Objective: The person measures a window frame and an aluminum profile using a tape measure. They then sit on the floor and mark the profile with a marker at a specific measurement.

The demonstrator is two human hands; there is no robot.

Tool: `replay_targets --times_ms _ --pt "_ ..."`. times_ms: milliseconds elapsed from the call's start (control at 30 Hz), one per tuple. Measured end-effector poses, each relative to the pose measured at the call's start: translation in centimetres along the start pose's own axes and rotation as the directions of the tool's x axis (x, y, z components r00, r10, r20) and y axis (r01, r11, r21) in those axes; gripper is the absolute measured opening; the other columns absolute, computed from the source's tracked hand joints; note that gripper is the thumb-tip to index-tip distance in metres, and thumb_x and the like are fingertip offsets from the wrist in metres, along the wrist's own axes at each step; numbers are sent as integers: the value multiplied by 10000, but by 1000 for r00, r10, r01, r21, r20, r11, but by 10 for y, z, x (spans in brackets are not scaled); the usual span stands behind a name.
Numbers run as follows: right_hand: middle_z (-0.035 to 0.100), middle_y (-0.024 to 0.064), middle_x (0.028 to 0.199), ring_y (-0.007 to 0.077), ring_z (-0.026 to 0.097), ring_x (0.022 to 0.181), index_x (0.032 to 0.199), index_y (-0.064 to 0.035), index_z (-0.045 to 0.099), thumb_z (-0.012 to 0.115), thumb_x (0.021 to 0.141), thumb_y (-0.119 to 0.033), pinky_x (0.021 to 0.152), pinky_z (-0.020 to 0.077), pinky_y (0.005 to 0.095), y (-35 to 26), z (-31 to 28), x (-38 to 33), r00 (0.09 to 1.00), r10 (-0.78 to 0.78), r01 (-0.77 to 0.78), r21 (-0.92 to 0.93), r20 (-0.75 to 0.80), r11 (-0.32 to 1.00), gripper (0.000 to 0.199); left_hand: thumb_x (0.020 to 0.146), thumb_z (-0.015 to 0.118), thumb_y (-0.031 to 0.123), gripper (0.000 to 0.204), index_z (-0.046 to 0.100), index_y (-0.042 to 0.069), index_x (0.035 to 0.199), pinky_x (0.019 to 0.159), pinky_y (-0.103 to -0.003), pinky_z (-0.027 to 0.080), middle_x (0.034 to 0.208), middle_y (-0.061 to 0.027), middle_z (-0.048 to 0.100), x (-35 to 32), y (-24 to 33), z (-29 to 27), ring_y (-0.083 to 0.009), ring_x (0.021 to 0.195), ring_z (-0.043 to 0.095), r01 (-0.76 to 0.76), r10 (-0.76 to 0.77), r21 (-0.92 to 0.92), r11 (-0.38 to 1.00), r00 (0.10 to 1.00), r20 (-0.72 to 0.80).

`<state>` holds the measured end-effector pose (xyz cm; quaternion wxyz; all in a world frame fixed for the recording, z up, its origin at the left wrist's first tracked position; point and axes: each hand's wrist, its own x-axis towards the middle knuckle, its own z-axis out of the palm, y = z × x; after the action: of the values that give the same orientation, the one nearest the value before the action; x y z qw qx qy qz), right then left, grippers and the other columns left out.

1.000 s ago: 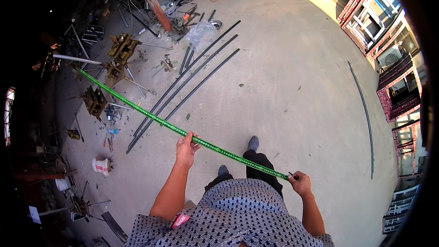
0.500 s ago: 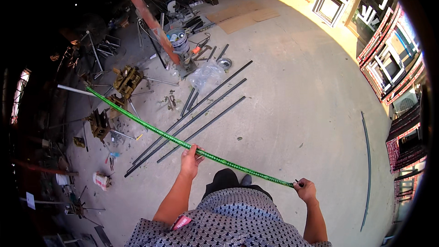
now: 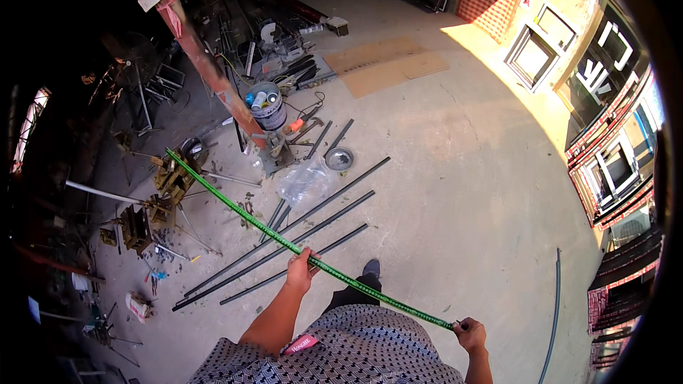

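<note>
Fingers of our left hand (image 3: 302, 270) are clamped on the green measuring tape (image 3: 245, 215) partway along it, thumb on top. With our right hand (image 3: 472, 334) we pinch its near end between thumb and fingers; the grip covers the very tip, so we cannot tell its shape.

Between our two hands the tape runs with a slight bow in front of our patterned shirt (image 3: 356, 348) and above one dark shoe (image 3: 371, 268). Past our left hand it reaches up and to the left, crossing our view of three long dark bars (image 3: 341, 210) on the concrete floor (image 3: 455, 206). Its far end shows in front of some brownish metal machines (image 3: 135, 229); we cannot tell whether it touches them.

Ahead of us, a clear plastic bag (image 3: 306, 183) lies near the bars, with a round metal dish (image 3: 339, 159) just beside it. Farther back, a full bucket (image 3: 272, 116) stands next to a reddish post (image 3: 203, 64), and flat cardboard (image 3: 384, 64) lies beyond. To our right, well apart from the bars, we see one long dark strip (image 3: 556, 313) on the floor.
</note>
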<state>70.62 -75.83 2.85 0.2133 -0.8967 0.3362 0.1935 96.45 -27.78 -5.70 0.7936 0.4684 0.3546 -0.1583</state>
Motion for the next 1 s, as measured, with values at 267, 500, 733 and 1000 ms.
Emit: replay_targets --times_ms 267,500,733,1000 --pt "730 141 783 335 715 763 865 -57 745 791 828 -395 719 560 428 -66 -71 122 998 24 -24 9 -50 1000 343 1012 643 318 174 644 166 929 664 -342 570 871 -12 723 98 68 118 -141 799 698 -17 17 -1 1000 998 68" --pt "730 122 775 329 713 774 823 -74 743 787 826 -403 727 560 433 -123 -116 281 993 -114 115 -46 22 992 332 1024 621 277 163 637 154 918 616 -310 588 830 -23 713 159 95 168 -144 713 687 -54 42 -115 992 994 -102" --pt "730 96 773 317 711 793 805 -97 740 805 825 -416 726 557 435 -222 -196 461 912 -391 406 -144 124 902 325 1000 656 280 147 607 172 913 657 -336 551 863 7 682 218 106 200 -161 807 684 -42 -67 -305 951 939 -336" --pt "704 125 869 338 679 871 854 -72 741 695 909 -461 755 529 472 -372 -293 663 704 -663 684 -494 253 537 395 1016 617 269 153 590 154 920 648 -322 556 879 -7 671 279 156 295 -183 850 666 -173 -5 -478 861 937 -349"
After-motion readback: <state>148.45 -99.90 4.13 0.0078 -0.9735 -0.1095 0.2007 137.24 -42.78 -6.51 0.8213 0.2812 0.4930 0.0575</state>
